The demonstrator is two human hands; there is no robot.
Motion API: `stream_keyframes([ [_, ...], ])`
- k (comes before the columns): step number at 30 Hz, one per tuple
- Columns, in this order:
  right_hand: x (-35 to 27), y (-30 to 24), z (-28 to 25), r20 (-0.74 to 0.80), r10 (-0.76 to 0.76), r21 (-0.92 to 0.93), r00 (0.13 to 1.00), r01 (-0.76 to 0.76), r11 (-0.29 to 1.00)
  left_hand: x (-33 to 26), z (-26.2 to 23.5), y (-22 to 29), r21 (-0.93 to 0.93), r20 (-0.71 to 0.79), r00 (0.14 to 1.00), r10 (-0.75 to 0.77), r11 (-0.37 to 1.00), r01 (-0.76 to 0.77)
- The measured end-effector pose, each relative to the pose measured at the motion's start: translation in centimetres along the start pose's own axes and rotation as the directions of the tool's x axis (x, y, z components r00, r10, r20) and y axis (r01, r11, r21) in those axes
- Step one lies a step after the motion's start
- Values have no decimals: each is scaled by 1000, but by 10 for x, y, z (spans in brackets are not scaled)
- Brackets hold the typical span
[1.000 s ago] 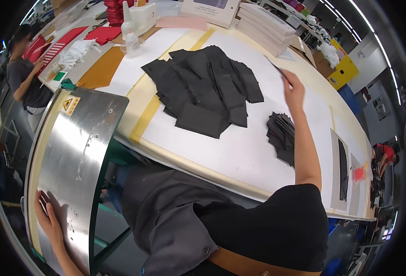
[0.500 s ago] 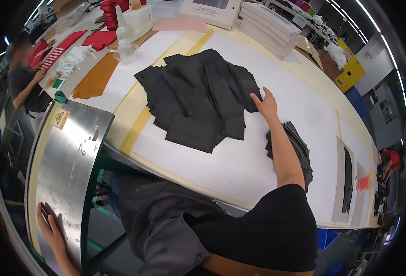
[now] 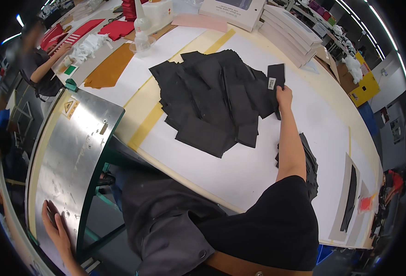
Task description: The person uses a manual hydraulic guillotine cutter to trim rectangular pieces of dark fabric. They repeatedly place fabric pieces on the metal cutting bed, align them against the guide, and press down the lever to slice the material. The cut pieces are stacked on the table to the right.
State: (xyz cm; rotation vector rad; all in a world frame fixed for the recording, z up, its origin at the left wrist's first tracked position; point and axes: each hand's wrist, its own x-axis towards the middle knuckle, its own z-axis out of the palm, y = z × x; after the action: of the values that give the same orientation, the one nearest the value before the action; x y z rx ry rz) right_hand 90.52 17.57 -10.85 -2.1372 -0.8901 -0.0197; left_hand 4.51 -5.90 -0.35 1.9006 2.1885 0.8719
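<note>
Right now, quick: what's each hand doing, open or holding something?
Left hand: looks open, resting on the metal plate.
Right hand: closed, holding a black piece with a white label.

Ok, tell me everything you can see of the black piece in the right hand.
The black piece is flat, straight-edged and matte, looking like fabric or thin sheet. A small whitish label with dark print sits on its face, near the left edge. It is held raised, its upper end pointing away from the person, at the right edge of the big black pile. The right hand pinches its right side; whether it touches the pile is unclear.
</note>
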Motion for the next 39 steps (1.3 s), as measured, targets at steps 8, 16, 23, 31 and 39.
stream_keyframes([
  [8, -39, -40, -66, 274, 216, 872, 937, -337, 356, -8, 8, 24, -13, -171, 985, 36, 999, -39],
  [16, -252, -275, -53, 299, -640, 868, 707, 77, 490, 1, 91, 209, -802, 48, 975, 215, 591, -91],
  [23, -466, -389, -55, -175, -975, 814, -137, 537, -221, -17, 73, 172, -998, -62, 962, -266, 40, -53],
  [31, -532, -461, -23, -69, -978, 907, -197, 396, -144, -35, -18, 66, -999, -53, 874, -482, 22, -48],
  [39, -590, -456, 0, 9, -947, 899, -320, 418, -133, -46, -47, 10, -965, 241, 812, -532, -38, 261],
])
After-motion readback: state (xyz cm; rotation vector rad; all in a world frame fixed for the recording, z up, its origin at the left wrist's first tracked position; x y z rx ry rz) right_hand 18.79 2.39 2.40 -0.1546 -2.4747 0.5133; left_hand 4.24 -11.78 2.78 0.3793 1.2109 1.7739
